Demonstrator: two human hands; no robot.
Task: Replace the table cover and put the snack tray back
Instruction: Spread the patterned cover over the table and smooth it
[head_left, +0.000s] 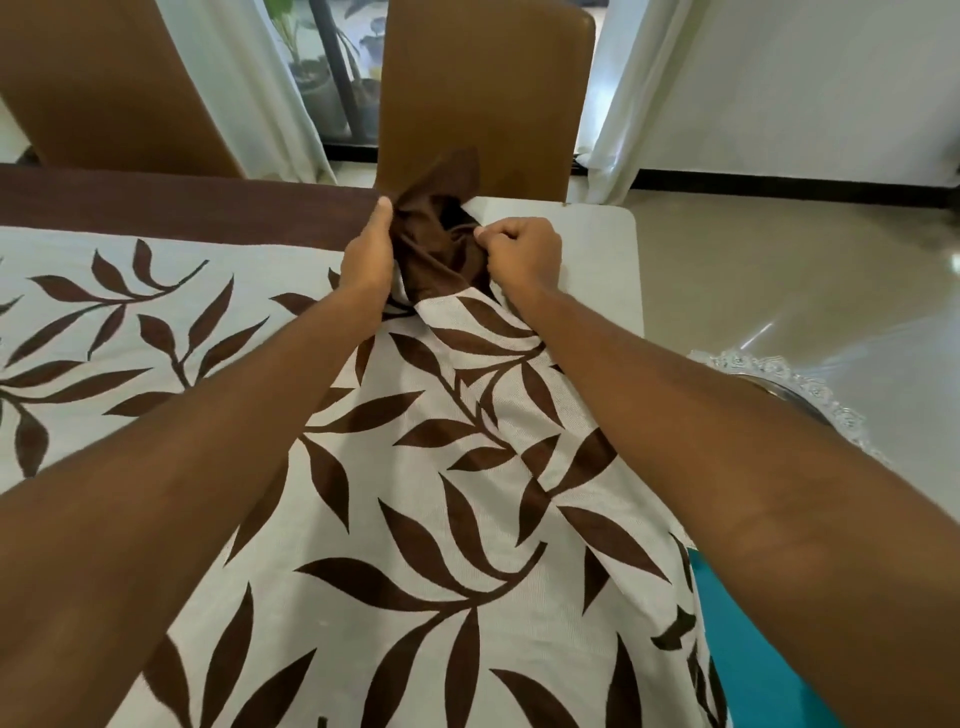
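**Head view: cover part spread, its far corner bunched in both hands**

Head camera looks down over a leaf-patterned table cover (415, 519) that lies flat across the left of the bench, its plain brown border running along the far edge in front of a brown chair (104, 83). Toward the middle the cloth gathers into folds and rises to a crumpled brown corner. The left hand (366, 254) grips that bunch from its left side, thumb up against the fabric. The right hand (524, 254) is clenched on the same bunch from the right, pinching a fold. Beyond the hands stands a second chair (488, 93). To their right the bench (597, 249) shows a bare white corner that the cover has not reached.

Further right, the ornate silver rim of the snack tray (789, 379) peeks out behind the right forearm, off the bench; what it rests on cannot be told. A teal surface (753, 649) sits low at the right.

By my judgement the step in hand is spreading the cover. The next move calls for opening the bunch, drawing the corner out over the bare white corner and smoothing the folds. Only then can the tray go back.
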